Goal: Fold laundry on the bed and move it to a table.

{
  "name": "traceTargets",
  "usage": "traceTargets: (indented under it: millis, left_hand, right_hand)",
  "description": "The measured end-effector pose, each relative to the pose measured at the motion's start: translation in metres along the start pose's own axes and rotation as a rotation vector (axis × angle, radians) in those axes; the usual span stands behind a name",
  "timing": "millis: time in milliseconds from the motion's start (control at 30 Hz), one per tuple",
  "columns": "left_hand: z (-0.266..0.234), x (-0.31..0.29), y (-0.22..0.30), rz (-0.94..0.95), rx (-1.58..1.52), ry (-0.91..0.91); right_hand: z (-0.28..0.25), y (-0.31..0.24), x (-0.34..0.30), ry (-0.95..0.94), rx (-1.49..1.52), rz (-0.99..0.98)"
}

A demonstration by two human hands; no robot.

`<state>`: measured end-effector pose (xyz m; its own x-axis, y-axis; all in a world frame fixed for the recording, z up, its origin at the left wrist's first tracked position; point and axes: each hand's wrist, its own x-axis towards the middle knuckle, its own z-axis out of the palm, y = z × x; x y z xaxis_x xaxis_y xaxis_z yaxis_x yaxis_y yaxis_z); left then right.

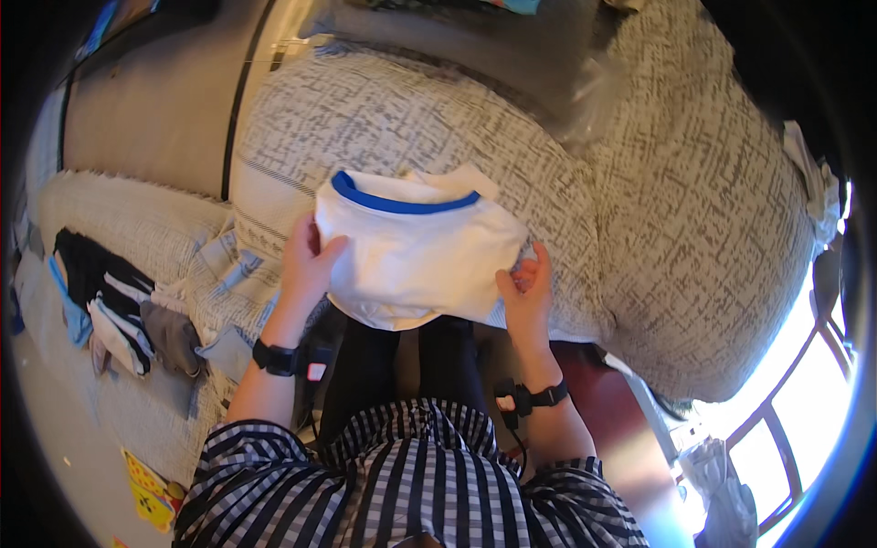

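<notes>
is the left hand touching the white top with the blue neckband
Touching. The head view shows it: the thumb of the left hand lies over the front of the white top, at its left side.

Daylight floods in through the window [813, 393] at lower right, its panes burnt out to white, throwing glare across the reddish surface [607, 402] nearby. The white shirt [429, 260] is brightly lit; the left side looks dimmer, warmer. Fisheye distortion bends edges toward the black rim (bluish fringing at right).
</notes>
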<state>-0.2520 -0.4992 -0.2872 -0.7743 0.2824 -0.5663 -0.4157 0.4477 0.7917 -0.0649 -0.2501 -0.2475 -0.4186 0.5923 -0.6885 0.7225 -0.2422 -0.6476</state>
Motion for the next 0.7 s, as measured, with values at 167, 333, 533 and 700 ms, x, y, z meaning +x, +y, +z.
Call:
traceTargets:
  millis: [167,333,533,700]
  left_hand:
    - [0.011,-0.012,0.047,0.044,0.224,0.166]
    - [0.078,0.0,0.099,0.793,0.584,-0.111]
    - [0.15,0.039,0.115,0.895,0.889,-0.422]
    - [0.123,0.023,0.148,0.59,0.691,-0.718]
  right_hand:
    - [-0.009,0.01,-0.006,0.18,-0.11,-0.167]
    - [0.004,0.012,-0.015,0.118,-0.027,-0.046]
    - [0.023,0.016,-0.018,0.201,0.041,-0.265]
    - [0.015,0.009,-0.032,0.262,0.031,-0.474]
